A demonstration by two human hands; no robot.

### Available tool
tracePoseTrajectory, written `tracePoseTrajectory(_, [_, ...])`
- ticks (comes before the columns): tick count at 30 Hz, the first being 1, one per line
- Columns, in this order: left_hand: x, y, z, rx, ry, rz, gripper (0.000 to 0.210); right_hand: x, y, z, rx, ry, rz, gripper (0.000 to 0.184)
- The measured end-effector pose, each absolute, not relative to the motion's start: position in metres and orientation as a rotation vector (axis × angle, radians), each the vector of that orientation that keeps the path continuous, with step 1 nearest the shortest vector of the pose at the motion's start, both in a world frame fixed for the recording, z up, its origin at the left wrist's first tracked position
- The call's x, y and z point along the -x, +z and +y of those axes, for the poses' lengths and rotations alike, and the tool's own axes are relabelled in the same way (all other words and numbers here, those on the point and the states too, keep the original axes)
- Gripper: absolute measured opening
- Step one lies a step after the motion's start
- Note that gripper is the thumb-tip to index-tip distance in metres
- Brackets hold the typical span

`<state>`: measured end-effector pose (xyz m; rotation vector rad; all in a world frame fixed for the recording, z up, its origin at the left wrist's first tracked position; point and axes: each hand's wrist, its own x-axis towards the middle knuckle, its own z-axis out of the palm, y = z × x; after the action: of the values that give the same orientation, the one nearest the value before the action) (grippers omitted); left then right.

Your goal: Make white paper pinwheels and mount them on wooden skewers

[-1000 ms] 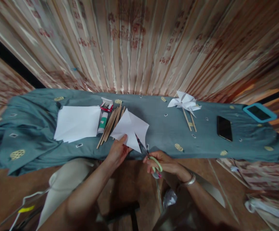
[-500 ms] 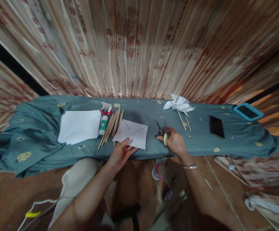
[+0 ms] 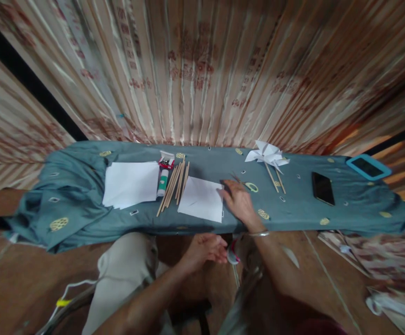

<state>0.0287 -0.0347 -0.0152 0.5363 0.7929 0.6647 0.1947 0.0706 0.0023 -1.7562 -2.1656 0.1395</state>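
Observation:
A white square of paper (image 3: 201, 201) lies flat on the blue-green cloth, a short faint line on it. My right hand (image 3: 238, 200) is at the paper's right edge, thumb and fingers apart, nothing gripped. Just beyond it rest the scissors (image 3: 251, 187) with pale green handles, their blades partly hidden by the hand. My left hand (image 3: 209, 248) hangs over my lap, below the table's front edge, empty with fingers loosely bent apart. Left of the paper are several wooden sticks (image 3: 173, 186) and a green-and-white glue stick (image 3: 162, 182).
A stack of white paper (image 3: 131, 184) lies to the left, beside a small red-and-white box (image 3: 166, 160) of small pieces. Toward the right are paper pinwheels (image 3: 267, 154) on sticks, a dark phone (image 3: 323, 188) and a blue-framed tablet (image 3: 369, 167). A curtain (image 3: 195, 70) hangs behind.
My right hand has let go of the scissors and moved to the paper's edge. My left hand has released the paper and dropped toward my lap. The paper now lies flat.

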Motion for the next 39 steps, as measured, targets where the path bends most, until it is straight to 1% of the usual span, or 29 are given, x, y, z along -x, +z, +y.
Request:
tracePoseTrajectory(2, [-0.026, -0.016, -0.036, -0.622, 0.676, 0.796, 0.05, -0.168, -0.007, 0.062, 1.517, 0.256, -2.378, 0.052])
tracePoseTrajectory(5, [-0.018, -0.012, -0.034, -0.666, 0.751, 0.827, 0.05, -0.144, -0.017, 0.055, 1.489, 0.243, -2.5, 0.063])
tracePoseTrajectory(7, [-0.012, -0.007, -0.031, -0.66, 0.79, 0.843, 0.05, -0.144, -0.019, 0.057, 1.525, 0.205, -2.536, 0.066])
tracePoseTrajectory(12, [0.003, 0.006, -0.025, -0.657, 0.866, 0.874, 0.047, -0.167, -0.018, 0.074, 1.601, 0.111, -2.568, 0.064])
tracePoseTrajectory(19, [0.019, 0.019, -0.014, -0.769, 1.034, 0.959, 0.039, -0.165, -0.015, 0.083, 1.528, 0.164, -2.374, 0.058])
tracePoseTrajectory(24, [0.019, 0.017, -0.016, -0.813, 1.029, 0.942, 0.04, -0.144, -0.014, 0.093, 1.378, 0.304, -2.198, 0.044])
tracePoseTrajectory(28, [0.021, 0.013, -0.017, -0.792, 1.085, 0.959, 0.027, -0.113, -0.001, 0.095, 1.322, 0.492, -2.206, 0.033])
tracePoseTrajectory(31, [0.026, 0.012, -0.012, -0.74, 1.196, 0.974, 0.026, -0.078, 0.015, 0.098, 1.378, 0.639, -2.296, 0.029])
tracePoseTrajectory(32, [0.029, 0.013, -0.008, -0.731, 1.235, 0.987, 0.027, -0.066, 0.02, 0.1, 1.424, 0.648, -2.307, 0.029])
tracePoseTrajectory(35, [0.043, 0.017, 0.003, -0.737, 1.347, 1.066, 0.029, -0.031, 0.029, 0.111, 1.531, 0.605, -2.334, 0.037])
tracePoseTrajectory(39, [0.062, 0.022, 0.012, -0.716, 1.459, 1.123, 0.027, -0.003, 0.027, 0.125, 1.787, 0.545, -2.312, 0.047])
